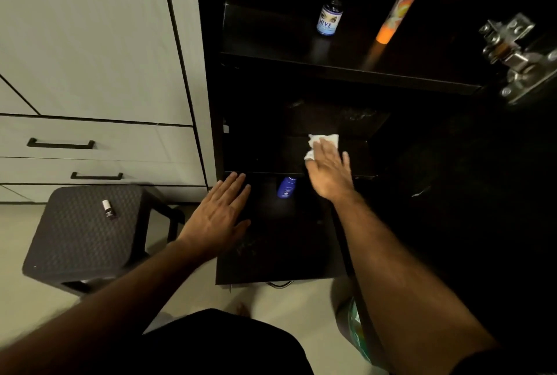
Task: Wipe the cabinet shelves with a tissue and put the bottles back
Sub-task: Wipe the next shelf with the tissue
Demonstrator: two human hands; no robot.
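1. The right hand point(328, 171) lies flat, fingers straight, pressing a white tissue point(324, 142) onto the middle shelf point(271, 157) of the dark cabinet.
2. The left hand point(221, 212) is spread open at 8 o'clock from the tissue, holding nothing.
3. A blue bottle point(287, 187) stands on the bottom shelf, between the hands.
4. At 12 o'clock, the top shelf point(271, 40) carries a small labelled bottle point(329, 17) and a tall orange tube point(398, 8).
5. A tiny bottle point(108, 209) lies on the stool point(81, 233) at 9 o'clock.
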